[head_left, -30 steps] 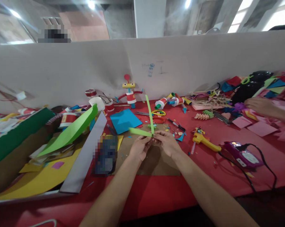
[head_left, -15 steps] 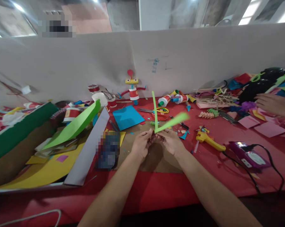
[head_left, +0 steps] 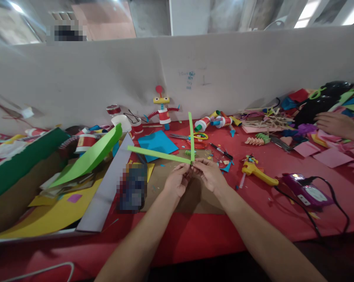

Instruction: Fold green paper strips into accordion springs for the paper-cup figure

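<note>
My left hand (head_left: 177, 181) and my right hand (head_left: 209, 175) meet over a brown cardboard sheet (head_left: 194, 197) on the red table. Both pinch the joined ends of two light green paper strips (head_left: 159, 154). One strip points left and slightly up, the other strip (head_left: 191, 133) stands nearly upright. The fingertips of both hands are pressed together at the corner where the strips cross.
A blue paper sheet (head_left: 157, 144), scissors (head_left: 194, 137), a yellow glue gun (head_left: 257, 174) and a purple device (head_left: 304, 190) with a black cord lie around. Green and yellow card (head_left: 88, 156) and a grey strip are piled at left. Another person's hand (head_left: 334, 123) rests at far right.
One green strip has been folded over from pointing right to pointing left. The upright strip and both hands have stayed almost in place.
</note>
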Demonstrator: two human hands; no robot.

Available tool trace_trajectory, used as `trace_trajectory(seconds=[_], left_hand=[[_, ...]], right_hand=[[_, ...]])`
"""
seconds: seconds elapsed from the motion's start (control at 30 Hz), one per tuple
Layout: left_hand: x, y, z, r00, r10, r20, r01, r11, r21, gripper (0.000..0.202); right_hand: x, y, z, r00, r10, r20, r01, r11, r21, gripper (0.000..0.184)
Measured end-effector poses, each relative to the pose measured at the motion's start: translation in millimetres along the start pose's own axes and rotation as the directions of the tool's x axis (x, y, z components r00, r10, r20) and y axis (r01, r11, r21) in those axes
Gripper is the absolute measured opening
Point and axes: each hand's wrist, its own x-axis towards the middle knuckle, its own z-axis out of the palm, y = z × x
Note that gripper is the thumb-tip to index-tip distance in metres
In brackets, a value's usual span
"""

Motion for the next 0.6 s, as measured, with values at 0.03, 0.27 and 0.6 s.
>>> trace_trajectory(seconds=[0.03,0.27,0.6], left_hand=[[1.4,-0.5,-0.9,1.000,-0.011,0.000,0.011,1.000,-0.004,0.012],[-3.2,9.1,0.5,1.000,0.020,0.019,-0.023,0.985,0.173,0.019],[-2.6,12.7,0.7,0.992,0.127,0.020,-0.128,0.964,0.232,0.022]], right_hand=[[-0.3,1.1,0.8,1.000,0.019,-0.003,-0.019,0.999,0.037,0.019],[-6.4,3.1,7.8,0.996,-0.072,-0.054,0.075,0.996,0.056,0.019],[-11.9,-5.5,8.3,0.983,-0.175,0.061,0.182,0.974,-0.138,0.011]])
